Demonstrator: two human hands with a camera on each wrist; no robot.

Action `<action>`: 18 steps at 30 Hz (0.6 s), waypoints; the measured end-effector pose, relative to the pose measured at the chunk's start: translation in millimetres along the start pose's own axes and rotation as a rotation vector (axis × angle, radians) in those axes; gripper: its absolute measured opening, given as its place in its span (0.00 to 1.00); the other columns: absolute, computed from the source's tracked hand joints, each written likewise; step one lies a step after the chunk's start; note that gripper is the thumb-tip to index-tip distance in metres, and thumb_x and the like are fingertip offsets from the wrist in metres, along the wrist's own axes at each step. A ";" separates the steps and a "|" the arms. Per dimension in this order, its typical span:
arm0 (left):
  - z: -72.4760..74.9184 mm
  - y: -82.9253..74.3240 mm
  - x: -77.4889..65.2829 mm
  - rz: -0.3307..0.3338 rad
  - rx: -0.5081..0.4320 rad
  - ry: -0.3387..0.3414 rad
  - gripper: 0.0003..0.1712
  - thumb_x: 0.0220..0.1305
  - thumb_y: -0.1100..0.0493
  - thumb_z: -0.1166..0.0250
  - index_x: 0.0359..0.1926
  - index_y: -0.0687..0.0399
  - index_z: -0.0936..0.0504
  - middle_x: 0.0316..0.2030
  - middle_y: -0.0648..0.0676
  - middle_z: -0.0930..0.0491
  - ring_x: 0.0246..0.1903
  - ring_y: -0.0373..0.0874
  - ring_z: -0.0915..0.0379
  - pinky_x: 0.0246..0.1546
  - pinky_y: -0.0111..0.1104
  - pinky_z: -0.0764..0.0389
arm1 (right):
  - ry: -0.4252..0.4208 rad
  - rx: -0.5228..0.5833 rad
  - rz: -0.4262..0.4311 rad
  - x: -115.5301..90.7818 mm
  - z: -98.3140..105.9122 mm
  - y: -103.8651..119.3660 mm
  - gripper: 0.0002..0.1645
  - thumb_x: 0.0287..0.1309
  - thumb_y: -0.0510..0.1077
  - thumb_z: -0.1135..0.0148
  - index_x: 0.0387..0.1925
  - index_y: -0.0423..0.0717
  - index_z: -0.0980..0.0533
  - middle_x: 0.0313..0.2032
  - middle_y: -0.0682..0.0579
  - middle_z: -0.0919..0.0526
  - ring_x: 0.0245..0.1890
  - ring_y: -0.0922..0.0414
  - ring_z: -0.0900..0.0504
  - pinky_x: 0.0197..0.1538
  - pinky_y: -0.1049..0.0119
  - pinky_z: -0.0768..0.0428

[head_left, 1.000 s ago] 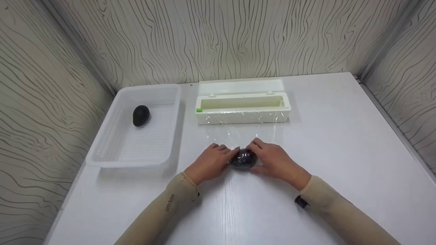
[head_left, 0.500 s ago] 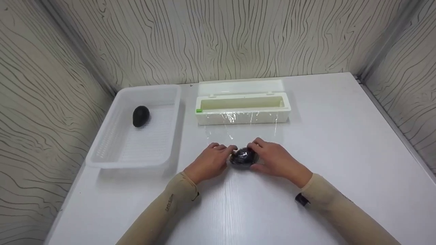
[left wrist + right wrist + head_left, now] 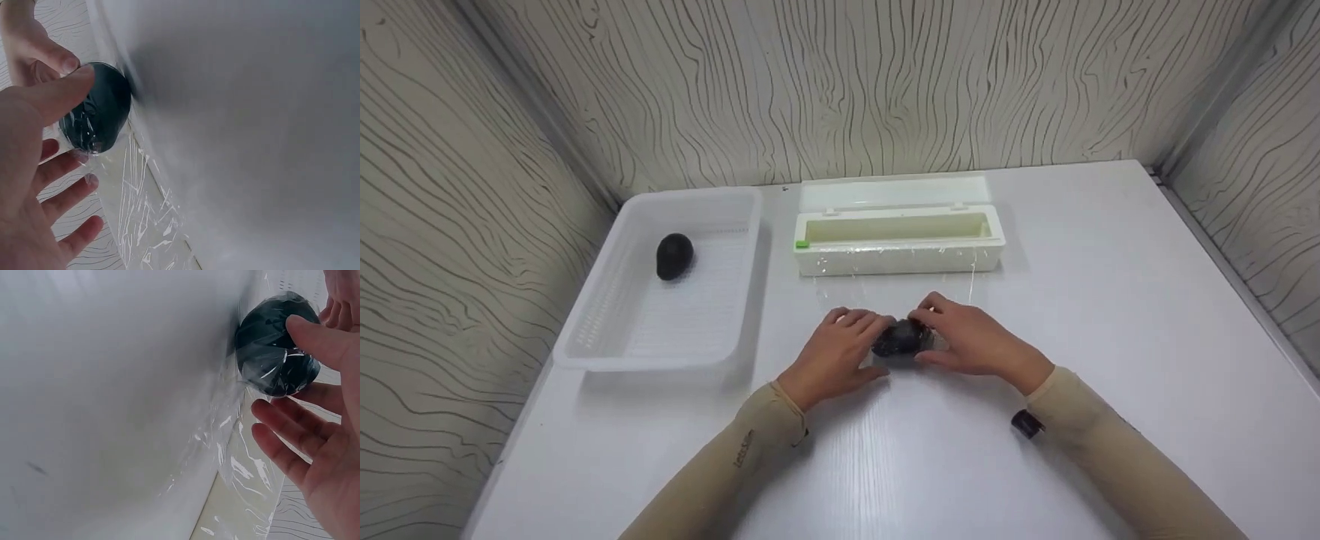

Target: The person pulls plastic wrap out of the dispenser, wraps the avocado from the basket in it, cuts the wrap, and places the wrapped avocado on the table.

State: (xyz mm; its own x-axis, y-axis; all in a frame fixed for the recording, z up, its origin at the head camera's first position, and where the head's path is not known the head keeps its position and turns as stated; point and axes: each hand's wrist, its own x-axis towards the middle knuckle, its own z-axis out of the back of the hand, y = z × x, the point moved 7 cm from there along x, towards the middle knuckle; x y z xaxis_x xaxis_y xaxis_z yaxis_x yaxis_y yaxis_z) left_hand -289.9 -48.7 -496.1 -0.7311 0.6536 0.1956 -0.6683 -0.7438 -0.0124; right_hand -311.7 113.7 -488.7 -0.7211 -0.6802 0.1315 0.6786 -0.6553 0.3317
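A dark avocado (image 3: 901, 337), partly wrapped in clear cling film, lies on the table between both hands. My left hand (image 3: 840, 352) holds it from the left; in the left wrist view its thumb lies against the avocado (image 3: 107, 109) and several fingers spread at the film's edge. From the right, my right hand (image 3: 979, 337) grips it between thumb and fingers. The right wrist view shows glossy, creased film over the avocado (image 3: 275, 343). A sheet of cling film (image 3: 242, 461) stretches from it to the white cling film box (image 3: 900, 260), whose lid (image 3: 892, 193) stands open.
To the left, a white plastic basket (image 3: 746, 300) holds another dark avocado (image 3: 675, 256). A green slider (image 3: 802, 244) sits at the box's left front edge. Wood-patterned panels (image 3: 840, 90) enclose the white table (image 3: 1110, 300) at the back and sides.
The avocado has turned and shifted slightly toward the box, showing a different side. Both hands moved a little with it, and the left thumb has come into sight at the near side.
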 end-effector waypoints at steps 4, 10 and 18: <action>0.1 -1.5 4.7 0.011 -0.012 -0.022 0.37 0.64 0.41 0.27 0.68 0.46 0.29 0.58 0.48 0.18 0.60 0.44 0.22 0.67 0.43 0.26 | 0.010 0.031 -0.006 2.4 1.6 -1.5 0.31 0.58 0.52 0.23 0.59 0.43 0.21 0.49 0.49 0.23 0.40 0.57 0.22 0.44 0.59 0.18; -1.7 1.5 10.0 0.022 -0.035 -0.004 0.30 0.69 0.45 0.31 0.66 0.49 0.26 0.58 0.49 0.18 0.60 0.45 0.21 0.66 0.44 0.24 | 0.016 0.046 -0.022 4.9 1.1 -4.7 0.35 0.59 0.52 0.25 0.63 0.42 0.24 0.48 0.49 0.20 0.42 0.55 0.19 0.47 0.56 0.17; -3.3 6.8 13.1 0.022 -0.099 0.002 0.28 0.71 0.47 0.33 0.67 0.52 0.24 0.57 0.51 0.17 0.59 0.46 0.20 0.66 0.43 0.24 | -0.035 0.077 -0.010 3.4 2.7 -6.3 0.33 0.56 0.54 0.22 0.58 0.45 0.25 0.50 0.50 0.15 0.50 0.51 0.13 0.53 0.52 0.15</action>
State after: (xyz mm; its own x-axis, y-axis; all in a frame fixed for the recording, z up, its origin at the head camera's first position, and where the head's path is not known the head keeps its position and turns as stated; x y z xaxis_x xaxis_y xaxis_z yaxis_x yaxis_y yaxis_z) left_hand -304.5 -44.7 -496.8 -0.7461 0.6375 0.1921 -0.6622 -0.7407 -0.1137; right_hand -318.9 116.4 -487.8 -0.7332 -0.6610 0.1598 0.6596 -0.6341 0.4035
